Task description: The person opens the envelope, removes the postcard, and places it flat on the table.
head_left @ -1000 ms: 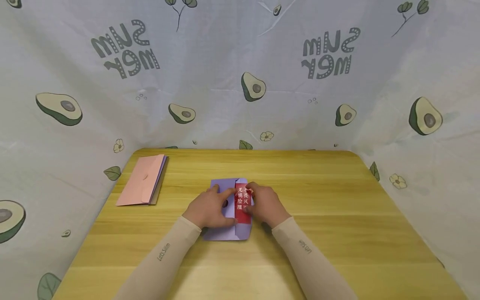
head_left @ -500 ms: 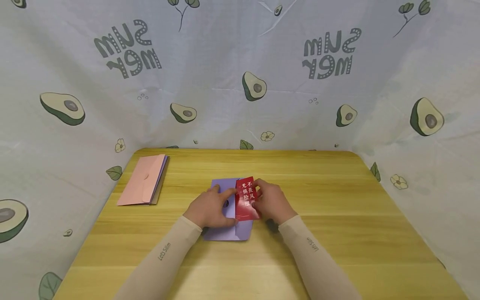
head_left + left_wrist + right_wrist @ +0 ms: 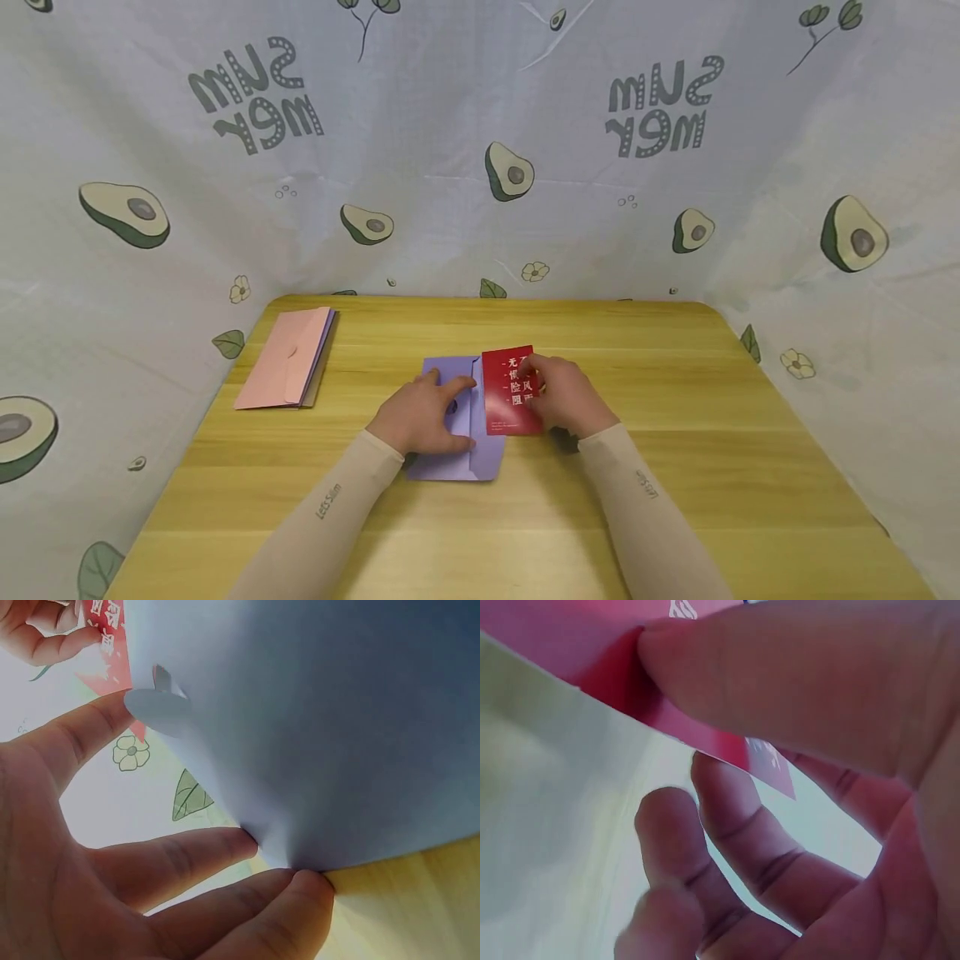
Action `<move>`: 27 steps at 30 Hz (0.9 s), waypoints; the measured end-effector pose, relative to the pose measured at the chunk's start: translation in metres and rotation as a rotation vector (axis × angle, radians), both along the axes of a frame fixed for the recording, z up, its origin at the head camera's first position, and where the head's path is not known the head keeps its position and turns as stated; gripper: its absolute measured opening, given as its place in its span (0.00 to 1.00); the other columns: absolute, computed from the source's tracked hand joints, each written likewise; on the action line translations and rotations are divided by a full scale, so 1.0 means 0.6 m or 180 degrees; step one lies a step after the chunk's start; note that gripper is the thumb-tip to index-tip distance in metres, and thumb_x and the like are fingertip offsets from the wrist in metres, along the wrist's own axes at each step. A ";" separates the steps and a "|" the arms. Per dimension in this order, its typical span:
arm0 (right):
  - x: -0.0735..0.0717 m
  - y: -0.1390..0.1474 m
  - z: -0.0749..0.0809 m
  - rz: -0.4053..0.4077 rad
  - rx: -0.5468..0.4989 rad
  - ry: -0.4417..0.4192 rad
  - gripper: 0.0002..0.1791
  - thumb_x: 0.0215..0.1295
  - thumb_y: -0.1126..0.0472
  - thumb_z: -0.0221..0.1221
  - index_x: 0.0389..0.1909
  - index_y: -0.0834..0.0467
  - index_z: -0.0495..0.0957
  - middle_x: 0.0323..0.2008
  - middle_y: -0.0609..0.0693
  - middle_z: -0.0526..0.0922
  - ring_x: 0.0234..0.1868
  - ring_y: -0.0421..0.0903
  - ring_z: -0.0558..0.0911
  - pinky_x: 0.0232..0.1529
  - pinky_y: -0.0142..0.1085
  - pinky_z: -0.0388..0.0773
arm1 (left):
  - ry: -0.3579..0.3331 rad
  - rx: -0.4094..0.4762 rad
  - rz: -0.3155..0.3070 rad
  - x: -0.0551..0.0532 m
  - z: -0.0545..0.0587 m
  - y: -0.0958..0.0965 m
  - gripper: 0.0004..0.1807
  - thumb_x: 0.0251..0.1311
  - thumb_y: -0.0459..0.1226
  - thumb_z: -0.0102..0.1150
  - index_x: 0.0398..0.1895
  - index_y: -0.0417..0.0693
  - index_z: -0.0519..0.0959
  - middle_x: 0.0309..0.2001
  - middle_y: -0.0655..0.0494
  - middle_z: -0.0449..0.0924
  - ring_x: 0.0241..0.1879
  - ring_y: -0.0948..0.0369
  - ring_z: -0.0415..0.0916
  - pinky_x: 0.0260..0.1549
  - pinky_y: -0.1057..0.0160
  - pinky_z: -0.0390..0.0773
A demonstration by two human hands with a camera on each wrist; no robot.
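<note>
My left hand (image 3: pixel 427 417) lies across a purple envelope (image 3: pixel 487 458) on the table, fingers spread. Its thumb and index fingertips press near the envelope's opening edge. In the left wrist view, several fingers (image 3: pixel 172 859) touch the envelope's edge and a small rounded tab (image 3: pixel 156 711) stands up. With my right hand (image 3: pixel 570 396) I pinch the right side of a red card (image 3: pixel 502 417) printed with white Chinese characters. The card is just right of the envelope, overlapping its open flap. In the right wrist view, the thumb presses on the card's face; some fingers are behind it.
A pink envelope (image 3: pixel 281 367) lies at the table's left, on top of purple and brown ones. The wooden table (image 3: pixel 675 467) ends at a white curtain (image 3: pixel 420 100) with avocado prints behind and at the sides.
My right hand has drawn the red card rightward out of the purple envelope and lifted it slightly, so more of it shows. The left hand has stayed on the envelope.
</note>
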State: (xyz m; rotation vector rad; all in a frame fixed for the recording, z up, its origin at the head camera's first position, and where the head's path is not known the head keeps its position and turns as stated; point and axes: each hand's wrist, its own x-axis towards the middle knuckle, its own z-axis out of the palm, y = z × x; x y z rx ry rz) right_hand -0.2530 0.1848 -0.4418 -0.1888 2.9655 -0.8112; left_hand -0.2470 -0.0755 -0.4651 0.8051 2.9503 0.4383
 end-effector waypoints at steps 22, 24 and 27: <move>-0.012 0.053 -0.013 -0.0185 0.0607 -0.0031 0.30 0.56 0.65 0.75 0.62 0.55 0.82 0.54 0.58 0.85 0.50 0.58 0.80 0.55 0.58 0.80 | 0.0005 -0.0235 0.0017 0.011 0.010 0.003 0.46 0.47 0.65 0.72 0.74 0.67 0.75 0.64 0.30 0.74 0.59 0.34 0.79 0.58 0.39 0.79; -0.011 0.051 -0.015 -0.0208 0.0628 -0.0073 0.29 0.57 0.66 0.74 0.62 0.54 0.83 0.56 0.59 0.85 0.53 0.61 0.78 0.56 0.60 0.78 | -0.0023 -0.0294 -0.0004 0.012 0.009 0.004 0.45 0.48 0.64 0.71 0.74 0.66 0.76 0.69 0.27 0.70 0.64 0.31 0.74 0.61 0.38 0.76; -0.010 0.049 -0.017 -0.0238 0.0650 -0.0104 0.28 0.57 0.67 0.73 0.61 0.53 0.84 0.55 0.59 0.85 0.53 0.62 0.76 0.54 0.59 0.78 | -0.0011 -0.0370 -0.0057 0.012 0.008 0.005 0.44 0.50 0.63 0.70 0.73 0.63 0.78 0.71 0.28 0.69 0.68 0.34 0.72 0.67 0.39 0.70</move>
